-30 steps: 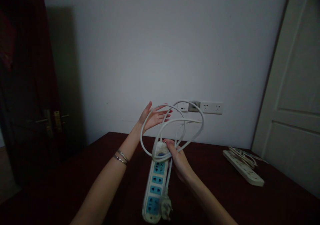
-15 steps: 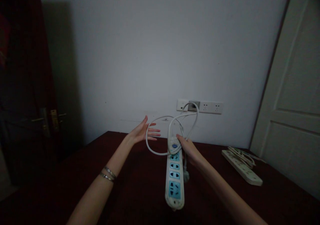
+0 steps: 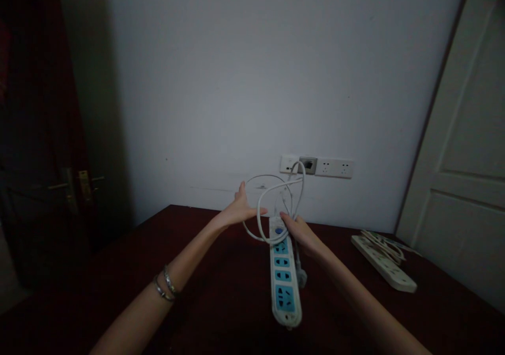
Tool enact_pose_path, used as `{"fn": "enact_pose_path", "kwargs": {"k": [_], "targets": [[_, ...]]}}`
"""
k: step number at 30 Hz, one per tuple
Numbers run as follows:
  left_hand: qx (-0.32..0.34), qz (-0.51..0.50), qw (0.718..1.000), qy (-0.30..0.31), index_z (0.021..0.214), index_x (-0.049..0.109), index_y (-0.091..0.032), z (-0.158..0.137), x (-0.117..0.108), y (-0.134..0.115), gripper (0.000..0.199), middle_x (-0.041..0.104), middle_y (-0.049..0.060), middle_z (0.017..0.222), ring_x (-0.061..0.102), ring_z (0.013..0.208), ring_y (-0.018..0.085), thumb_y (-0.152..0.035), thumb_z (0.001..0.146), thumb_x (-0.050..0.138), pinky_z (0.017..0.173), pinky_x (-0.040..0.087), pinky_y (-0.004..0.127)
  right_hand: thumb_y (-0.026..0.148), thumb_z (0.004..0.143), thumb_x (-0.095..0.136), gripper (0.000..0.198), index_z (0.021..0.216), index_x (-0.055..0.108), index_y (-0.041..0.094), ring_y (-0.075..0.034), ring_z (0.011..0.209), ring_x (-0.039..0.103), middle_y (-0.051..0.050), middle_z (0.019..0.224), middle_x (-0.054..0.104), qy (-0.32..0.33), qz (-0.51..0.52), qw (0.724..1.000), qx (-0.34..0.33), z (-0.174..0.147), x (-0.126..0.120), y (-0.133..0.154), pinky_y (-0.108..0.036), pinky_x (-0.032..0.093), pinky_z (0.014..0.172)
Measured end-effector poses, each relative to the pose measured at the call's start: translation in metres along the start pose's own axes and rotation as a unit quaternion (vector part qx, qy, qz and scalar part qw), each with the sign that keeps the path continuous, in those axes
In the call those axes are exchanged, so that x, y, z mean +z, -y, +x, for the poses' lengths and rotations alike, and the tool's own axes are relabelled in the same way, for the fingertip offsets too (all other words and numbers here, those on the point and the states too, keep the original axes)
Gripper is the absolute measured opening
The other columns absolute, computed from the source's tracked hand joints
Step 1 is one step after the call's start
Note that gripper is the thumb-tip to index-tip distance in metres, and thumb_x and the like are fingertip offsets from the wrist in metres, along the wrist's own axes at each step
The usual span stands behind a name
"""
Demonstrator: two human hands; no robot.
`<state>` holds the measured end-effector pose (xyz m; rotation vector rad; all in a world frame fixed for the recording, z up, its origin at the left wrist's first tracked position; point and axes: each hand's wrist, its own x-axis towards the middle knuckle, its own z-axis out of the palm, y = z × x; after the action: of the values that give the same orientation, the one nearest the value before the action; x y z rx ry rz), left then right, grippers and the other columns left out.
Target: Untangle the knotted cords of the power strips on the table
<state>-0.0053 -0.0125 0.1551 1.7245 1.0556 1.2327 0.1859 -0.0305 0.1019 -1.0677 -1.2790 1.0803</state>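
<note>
Left hand (image 3: pixel 236 211) spread, thumb up, beside loop of cord (image 3: pixel 259 219); contact unclear. Right hand (image 3: pixel 302 233) pinches power strip (image 3: pixel 283 269) by its upper end: 7 o'clock from right hand, 5 from left. Cord gathered in loose loops, no tie visible; plug (image 3: pixel 302 277) dangles. Second strip (image 3: pixel 389 271) at 4 o'clock, on tabletop (image 3: pixel 221 292).

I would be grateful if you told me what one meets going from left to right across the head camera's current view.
Dark door, bracelets, left hand, blue-socketed power strip, right hand, white power strip, pale panelled door.
</note>
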Motion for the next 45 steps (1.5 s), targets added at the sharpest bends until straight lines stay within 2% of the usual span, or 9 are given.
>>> {"fn": "enact_pose_path", "kwargs": {"k": [4,8,12,16,22,27,31,38,45], "targets": [[-0.015,-0.022,0.999,-0.037,0.139,0.018,-0.014,0.012,-0.003,-0.006,0.103,0.048,0.02,0.122,0.059,0.086,0.022,-0.021,0.055,0.076,0.068,0.049,0.03,0.041,0.073,0.059,0.028,0.075,0.062,0.013,-0.017,0.06,0.058,-0.005,0.064,0.063,0.005,-0.037,0.999,0.008,-0.007,-0.002,0.006,-0.027,0.045,0.058],[-0.024,-0.127,0.99,0.059,0.129,0.033,-0.01,0.007,-0.015,-0.019,0.064,0.053,0.02,0.111,0.059,0.079,0.019,-0.046,0.079,0.052,0.062,0.05,0.029,0.044,0.077,0.051,0.033,0.078,0.062,0.013,-0.018,0.059,0.057,-0.005,0.061,0.062,-0.007,-0.087,0.996,-0.001,-0.005,-0.008,0.007,-0.029,0.045,0.06],[0.039,0.004,0.997,0.068,0.141,0.011,-0.017,-0.014,-0.007,-0.034,0.089,0.033,0.023,0.135,0.057,0.09,0.022,-0.052,0.074,0.057,0.067,0.05,0.032,0.044,0.079,0.046,0.036,0.075,0.061,0.011,-0.02,0.067,0.06,-0.008,0.068,0.064,0.001,-0.166,0.986,-0.02,0.004,-0.012,0.005,-0.029,0.045,0.064],[0.107,0.162,0.981,0.014,0.143,0.001,-0.013,-0.021,0.006,-0.036,0.105,0.032,0.024,0.136,0.058,0.087,0.02,-0.025,0.063,0.069,0.073,0.048,0.031,0.045,0.078,0.048,0.034,0.072,0.058,0.013,-0.019,0.066,0.059,-0.008,0.069,0.063,0.009,-0.175,0.984,-0.023,0.004,-0.01,0.005,-0.026,0.043,0.062],[0.164,0.208,0.963,-0.041,0.111,0.049,-0.013,0.005,-0.005,-0.024,0.039,0.059,0.01,0.099,0.058,0.082,0.017,-0.008,0.072,0.047,0.07,0.047,0.028,0.051,0.077,0.052,0.04,0.081,0.06,0.012,-0.013,0.067,0.053,-0.003,0.073,0.06,0.12,-0.087,0.988,-0.03,-0.019,-0.008,0.02,-0.023,0.041,0.064],[0.174,0.089,0.978,-0.069,0.087,0.052,-0.016,0.019,0.002,-0.023,0.016,0.056,0.001,0.085,0.055,0.078,0.012,-0.011,0.072,0.052,0.069,0.047,0.024,0.052,0.078,0.054,0.038,0.091,0.061,0.017,-0.011,0.071,0.051,-0.001,0.077,0.057,0.197,-0.041,0.978,-0.055,-0.03,-0.007,0.029,-0.023,0.041,0.068],[0.011,-0.094,0.996,0.002,0.096,0.049,-0.018,0.017,0.018,-0.024,0.021,0.055,0.001,0.079,0.058,0.068,0.013,-0.016,0.075,0.052,0.059,0.049,0.026,0.052,0.078,0.055,0.039,0.097,0.06,0.018,-0.01,0.067,0.048,0.0,0.074,0.055,0.238,-0.037,0.969,-0.062,-0.031,-0.008,0.033,-0.022,0.041,0.064],[-0.166,-0.461,0.854,0.177,0.096,0.052,-0.004,0.015,0.012,-0.021,0.032,0.06,0.007,0.071,0.056,0.054,0.008,0.004,0.068,0.039,0.06,0.049,0.02,0.045,0.08,0.056,0.033,0.098,0.06,0.018,-0.009,0.067,0.051,0.0,0.075,0.056,0.234,-0.011,0.972,-0.021,-0.04,-0.005,0.035,-0.02,0.041,0.061],[-0.146,-0.464,0.84,0.242,0.098,0.054,-0.001,0.022,-0.001,-0.039,0.032,0.046,0.001,0.059,0.035,0.038,0.004,-0.001,0.07,0.037,0.036,0.029,0.015,0.038,0.078,0.058,0.034,0.106,0.046,0.024,-0.017,0.063,0.061,-0.002,0.077,0.064,0.136,0.158,0.975,0.081,-0.049,0.001,0.032,-0.027,0.046,0.054]]}}
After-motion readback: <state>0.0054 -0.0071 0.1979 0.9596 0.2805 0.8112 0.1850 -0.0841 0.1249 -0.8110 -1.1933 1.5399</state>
